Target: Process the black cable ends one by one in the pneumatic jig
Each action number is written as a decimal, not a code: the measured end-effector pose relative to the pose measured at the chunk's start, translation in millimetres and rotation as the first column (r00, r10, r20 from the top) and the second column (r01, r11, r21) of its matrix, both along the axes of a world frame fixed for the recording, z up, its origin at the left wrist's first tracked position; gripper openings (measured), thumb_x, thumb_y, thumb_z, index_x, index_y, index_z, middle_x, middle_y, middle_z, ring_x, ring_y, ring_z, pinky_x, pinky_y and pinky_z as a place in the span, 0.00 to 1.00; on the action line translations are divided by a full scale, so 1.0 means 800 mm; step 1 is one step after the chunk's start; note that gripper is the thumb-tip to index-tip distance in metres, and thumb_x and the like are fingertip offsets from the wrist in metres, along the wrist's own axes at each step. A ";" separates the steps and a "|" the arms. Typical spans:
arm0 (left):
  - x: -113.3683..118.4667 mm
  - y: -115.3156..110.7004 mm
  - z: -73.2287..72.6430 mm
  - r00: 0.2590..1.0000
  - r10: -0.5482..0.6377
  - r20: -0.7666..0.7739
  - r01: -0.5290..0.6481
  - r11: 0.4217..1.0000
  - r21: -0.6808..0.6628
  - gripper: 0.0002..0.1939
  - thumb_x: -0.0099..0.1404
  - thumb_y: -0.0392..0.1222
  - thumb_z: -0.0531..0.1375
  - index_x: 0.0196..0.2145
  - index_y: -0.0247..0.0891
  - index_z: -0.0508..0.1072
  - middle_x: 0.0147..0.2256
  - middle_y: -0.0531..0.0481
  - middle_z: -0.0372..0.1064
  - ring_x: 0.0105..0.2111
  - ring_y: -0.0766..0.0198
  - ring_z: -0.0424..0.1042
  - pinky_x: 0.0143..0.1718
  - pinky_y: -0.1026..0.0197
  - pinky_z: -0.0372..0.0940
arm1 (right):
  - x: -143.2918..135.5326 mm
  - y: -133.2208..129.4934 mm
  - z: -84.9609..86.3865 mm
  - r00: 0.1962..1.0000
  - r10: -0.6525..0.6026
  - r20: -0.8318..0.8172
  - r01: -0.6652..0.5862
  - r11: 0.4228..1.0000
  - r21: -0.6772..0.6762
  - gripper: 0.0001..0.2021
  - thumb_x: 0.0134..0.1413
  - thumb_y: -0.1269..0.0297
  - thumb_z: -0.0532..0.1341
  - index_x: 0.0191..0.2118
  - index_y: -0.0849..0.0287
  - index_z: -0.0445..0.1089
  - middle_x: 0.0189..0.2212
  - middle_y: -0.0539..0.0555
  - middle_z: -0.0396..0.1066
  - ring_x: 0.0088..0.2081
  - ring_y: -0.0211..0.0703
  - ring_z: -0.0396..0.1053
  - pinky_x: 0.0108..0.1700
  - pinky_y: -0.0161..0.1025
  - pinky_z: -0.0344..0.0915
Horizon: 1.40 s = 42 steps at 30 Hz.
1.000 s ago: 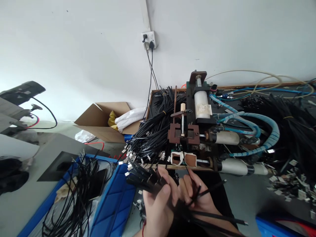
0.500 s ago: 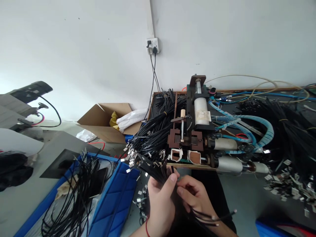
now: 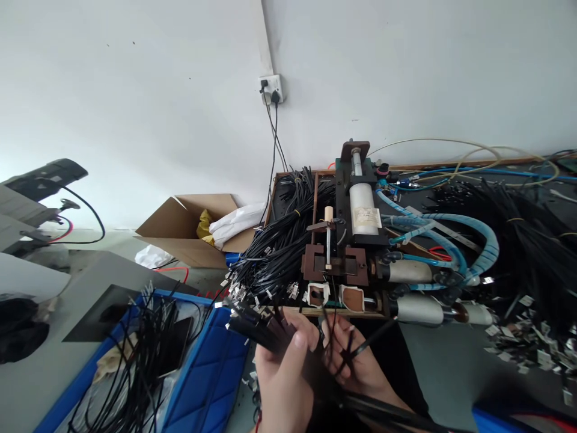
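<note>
My left hand (image 3: 285, 376) is wrapped round a thick bundle of black cables (image 3: 255, 325), whose ends fan out to the left past the thumb. Beside it, my right hand (image 3: 360, 370) has curled fingers around a few loose black cables (image 3: 372, 338) that cross over its palm. More dark strands run below that wrist toward the lower right, smeared by motion. Just beyond both hands stands a pneumatic machine (image 3: 367, 210) with two pale-rimmed pads (image 3: 351, 299) at its front. A heap of black cables with metal end pieces (image 3: 270, 264) lies to its left.
A blue bin (image 3: 205, 361) with tangled cables is at lower left. Behind it are an open cardboard box (image 3: 166, 225) and grey equipment (image 3: 31, 204). Another cable pile (image 3: 518, 240) lies on the right, past blue air hoses (image 3: 489, 240). A blue container edge (image 3: 489, 418) shows at lower right.
My right hand has turned its palm more upward, and loose cables now stick up across its fingers. The left hand keeps its bundle. The whole view has shifted slightly.
</note>
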<state>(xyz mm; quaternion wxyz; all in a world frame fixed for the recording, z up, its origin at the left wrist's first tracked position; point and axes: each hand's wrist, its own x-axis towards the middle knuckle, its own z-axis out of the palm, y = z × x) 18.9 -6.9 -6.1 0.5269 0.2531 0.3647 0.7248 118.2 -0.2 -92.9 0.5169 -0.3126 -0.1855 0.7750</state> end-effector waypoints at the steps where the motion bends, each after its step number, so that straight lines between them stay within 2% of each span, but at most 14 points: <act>1: -0.001 -0.001 0.002 1.000 -0.007 -0.004 0.007 1.000 0.028 0.08 0.63 0.40 0.74 0.31 0.39 0.79 0.27 0.53 0.69 0.26 0.67 0.68 0.30 0.65 0.70 | 0.000 0.003 0.001 1.000 0.014 -0.012 -0.014 1.000 -0.006 0.22 0.51 0.39 0.75 0.31 0.53 0.72 0.14 0.38 0.52 0.13 0.27 0.37 0.16 0.31 0.43; 3: -0.004 -0.002 0.005 0.999 -0.038 0.008 0.038 0.997 0.063 0.07 0.64 0.40 0.74 0.33 0.40 0.79 0.28 0.53 0.69 0.27 0.65 0.69 0.30 0.63 0.70 | -0.001 0.006 0.006 0.999 0.038 -0.038 -0.039 0.999 -0.021 0.21 0.54 0.39 0.73 0.28 0.51 0.72 0.13 0.39 0.49 0.13 0.30 0.37 0.17 0.34 0.41; 7: -0.007 -0.005 0.005 0.992 -0.121 0.038 0.118 0.990 0.079 0.06 0.66 0.42 0.72 0.35 0.43 0.79 0.29 0.53 0.69 0.29 0.63 0.69 0.32 0.61 0.70 | -0.001 0.009 0.021 0.995 0.078 -0.061 -0.081 0.995 -0.056 0.18 0.54 0.40 0.73 0.26 0.46 0.74 0.12 0.40 0.45 0.15 0.32 0.35 0.19 0.39 0.38; 12: -0.009 -0.002 0.007 0.994 -0.104 0.021 0.101 0.991 0.090 0.06 0.65 0.41 0.72 0.35 0.43 0.78 0.28 0.54 0.68 0.28 0.64 0.68 0.31 0.62 0.68 | -0.001 0.013 0.022 0.999 0.028 -0.034 -0.030 0.996 -0.085 0.14 0.51 0.40 0.75 0.31 0.42 0.80 0.21 0.44 0.55 0.17 0.32 0.34 0.20 0.43 0.37; 17: -0.011 0.001 0.007 0.993 -0.120 0.012 0.118 0.988 0.096 0.06 0.66 0.42 0.72 0.35 0.43 0.79 0.27 0.53 0.67 0.27 0.63 0.67 0.29 0.60 0.68 | -0.006 0.013 0.011 0.993 0.041 -0.112 -0.053 0.993 -0.106 0.14 0.55 0.47 0.75 0.28 0.45 0.77 0.17 0.43 0.53 0.16 0.31 0.35 0.19 0.40 0.38; 21: -0.015 0.000 0.004 0.992 -0.125 0.020 0.123 0.990 0.073 0.07 0.65 0.42 0.72 0.35 0.43 0.77 0.28 0.53 0.67 0.28 0.63 0.66 0.31 0.59 0.67 | -0.010 0.017 0.007 0.981 0.044 -0.188 -0.063 0.994 -0.093 0.20 0.47 0.46 0.79 0.27 0.53 0.74 0.16 0.39 0.54 0.13 0.27 0.36 0.15 0.33 0.40; 23: -0.016 -0.001 0.003 0.991 -0.132 0.031 0.130 0.989 0.068 0.07 0.65 0.42 0.72 0.35 0.42 0.77 0.28 0.53 0.68 0.29 0.63 0.67 0.32 0.60 0.67 | -0.011 0.018 0.006 0.979 0.062 -0.192 -0.080 0.993 -0.087 0.22 0.47 0.46 0.79 0.25 0.54 0.72 0.14 0.38 0.52 0.13 0.27 0.35 0.14 0.31 0.41; 27: -0.015 -0.005 0.002 0.990 -0.132 0.052 0.128 0.988 0.087 0.06 0.66 0.40 0.71 0.37 0.42 0.78 0.30 0.54 0.69 0.29 0.64 0.68 0.33 0.60 0.69 | -0.009 0.015 0.007 0.982 0.074 -0.177 -0.089 0.993 -0.080 0.22 0.52 0.45 0.77 0.22 0.52 0.70 0.13 0.39 0.50 0.13 0.30 0.36 0.15 0.34 0.40; 30: -0.014 -0.008 0.002 0.984 -0.160 0.081 0.153 0.985 0.081 0.06 0.66 0.41 0.72 0.37 0.43 0.78 0.29 0.54 0.69 0.29 0.64 0.69 0.33 0.60 0.70 | -0.007 0.013 0.013 0.992 0.043 -0.123 -0.054 0.994 -0.092 0.15 0.52 0.46 0.77 0.28 0.47 0.77 0.17 0.42 0.55 0.15 0.32 0.38 0.19 0.37 0.41; 32: -0.012 -0.008 0.002 0.986 -0.142 0.084 0.138 0.989 0.052 0.06 0.65 0.41 0.72 0.37 0.43 0.79 0.30 0.54 0.70 0.29 0.64 0.69 0.33 0.60 0.71 | -0.005 0.012 0.018 0.998 0.012 -0.066 -0.018 0.995 -0.096 0.13 0.51 0.45 0.77 0.31 0.46 0.80 0.21 0.45 0.59 0.18 0.35 0.47 0.23 0.39 0.47; 35: -0.009 -0.006 0.004 0.997 -0.065 0.051 0.066 0.998 -0.017 0.08 0.62 0.42 0.75 0.34 0.41 0.80 0.29 0.53 0.71 0.28 0.64 0.70 0.33 0.60 0.72 | -0.001 0.007 0.026 1.000 0.002 -0.001 -0.002 0.998 -0.055 0.14 0.47 0.43 0.76 0.31 0.45 0.81 0.26 0.51 0.65 0.26 0.45 0.59 0.29 0.44 0.55; 38: -0.004 -0.005 0.008 0.999 -0.018 0.043 0.023 0.990 -0.138 0.10 0.60 0.43 0.76 0.31 0.40 0.80 0.27 0.52 0.72 0.27 0.63 0.71 0.32 0.62 0.71 | 0.006 -0.003 0.037 0.996 0.057 0.066 -0.061 0.996 0.061 0.12 0.43 0.44 0.76 0.27 0.43 0.80 0.29 0.56 0.68 0.31 0.54 0.63 0.34 0.49 0.58; 40: -0.001 -0.007 0.009 0.998 -0.012 0.065 0.025 0.981 -0.191 0.10 0.60 0.43 0.76 0.31 0.39 0.80 0.26 0.53 0.71 0.25 0.65 0.69 0.29 0.63 0.69 | 0.013 -0.010 0.044 0.990 0.070 0.125 -0.088 0.986 0.140 0.10 0.48 0.45 0.72 0.26 0.40 0.81 0.29 0.59 0.69 0.33 0.58 0.63 0.37 0.52 0.58; 42: 0.002 -0.008 0.007 0.996 0.007 0.088 0.011 0.980 -0.198 0.10 0.59 0.43 0.77 0.31 0.39 0.81 0.26 0.53 0.71 0.26 0.66 0.68 0.29 0.63 0.68 | 0.017 -0.017 0.046 0.988 0.033 0.150 -0.060 0.982 0.177 0.11 0.53 0.42 0.68 0.26 0.37 0.81 0.28 0.61 0.69 0.32 0.59 0.62 0.36 0.53 0.56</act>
